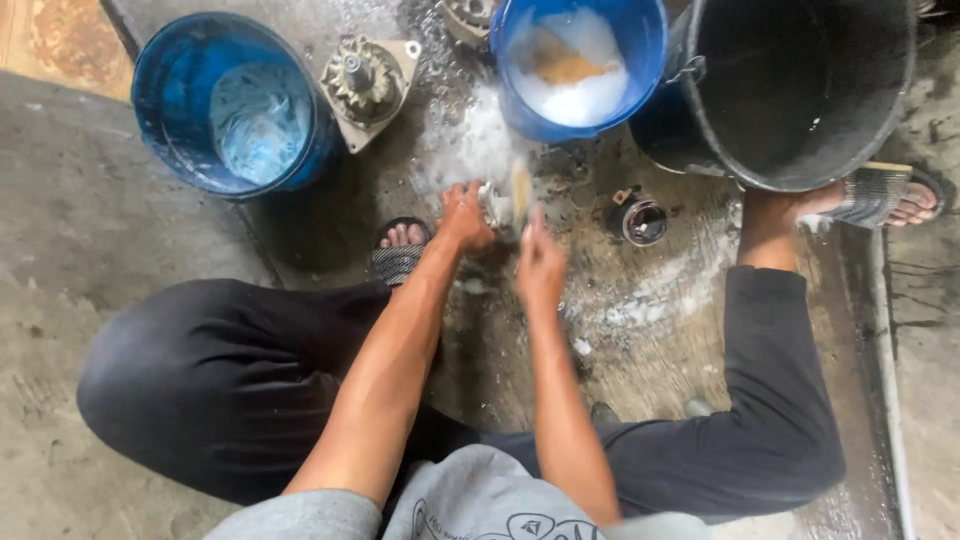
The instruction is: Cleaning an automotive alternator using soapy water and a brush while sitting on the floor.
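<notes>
1. The scrubbing step looks to be in hand: the left hand (466, 215) is clasped round a small foamy metal part (493, 203) on the wet floor (620, 330), between the feet
2. The right hand (541, 265) pinches a blurred brush (521, 192) against it
3. Next move likely needs a steady hold and a turned part
4. Suds spread toward the blue bucket (580, 70); a black tub (800, 90) stands beside, on rough concrete
</notes>
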